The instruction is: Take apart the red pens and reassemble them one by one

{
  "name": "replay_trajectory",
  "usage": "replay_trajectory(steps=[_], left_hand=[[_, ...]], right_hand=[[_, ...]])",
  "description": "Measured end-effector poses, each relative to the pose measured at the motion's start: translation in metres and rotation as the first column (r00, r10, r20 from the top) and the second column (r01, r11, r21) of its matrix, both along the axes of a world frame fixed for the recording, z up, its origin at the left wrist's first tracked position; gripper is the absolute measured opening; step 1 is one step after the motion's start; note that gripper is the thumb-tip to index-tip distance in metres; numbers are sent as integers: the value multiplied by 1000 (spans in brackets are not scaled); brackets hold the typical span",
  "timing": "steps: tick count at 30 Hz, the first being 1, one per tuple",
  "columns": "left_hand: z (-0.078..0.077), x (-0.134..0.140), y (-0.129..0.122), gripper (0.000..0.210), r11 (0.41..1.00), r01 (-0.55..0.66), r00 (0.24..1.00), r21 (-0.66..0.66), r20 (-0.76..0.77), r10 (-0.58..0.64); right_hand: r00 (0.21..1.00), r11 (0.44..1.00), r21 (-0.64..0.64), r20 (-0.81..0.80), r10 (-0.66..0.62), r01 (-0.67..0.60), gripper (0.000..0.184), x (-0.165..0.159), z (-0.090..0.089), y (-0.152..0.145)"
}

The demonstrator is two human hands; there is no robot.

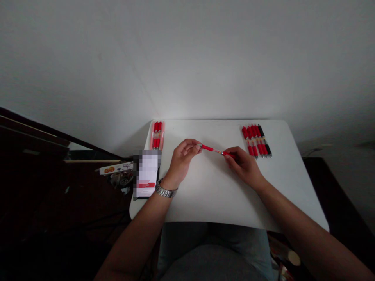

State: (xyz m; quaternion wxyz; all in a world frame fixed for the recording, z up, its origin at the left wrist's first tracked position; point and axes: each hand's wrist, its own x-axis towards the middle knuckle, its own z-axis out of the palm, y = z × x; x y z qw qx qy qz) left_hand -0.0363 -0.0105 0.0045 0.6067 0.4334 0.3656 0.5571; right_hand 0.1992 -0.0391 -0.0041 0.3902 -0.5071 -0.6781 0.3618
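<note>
Left hand, right hand pinching ends of red pen; slack grip could drop it onto table

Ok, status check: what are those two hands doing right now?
Left hand: pinching one end of a red pen. Right hand: gripping the other end. Row of pens beyond right hand, phone near left; neither blocks the pen.
</note>
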Motion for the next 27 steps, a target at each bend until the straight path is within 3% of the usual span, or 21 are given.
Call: replay_trajectory(steps=[10, 16, 19, 27], left_hand=[[-2, 3, -2, 20, 999, 42, 998, -20, 43, -41], [-4, 6, -3, 22, 1000, -6, 998, -28, 67, 8], [-6, 8, -4, 22, 999, 8, 998, -40, 58, -5], [-5, 9, -7, 20, 998, 63, 997, -22, 39, -63]], right_hand=[[995, 999, 15, 89, 48, -49, 30, 0, 5, 0], [997, 998, 33, 70, 44, -46, 33, -1, 1, -2], [997, 998, 26, 51, 53, -55, 24, -1, -1, -2], [982, 991, 38, 146, 121, -128, 32, -1, 10, 0]])
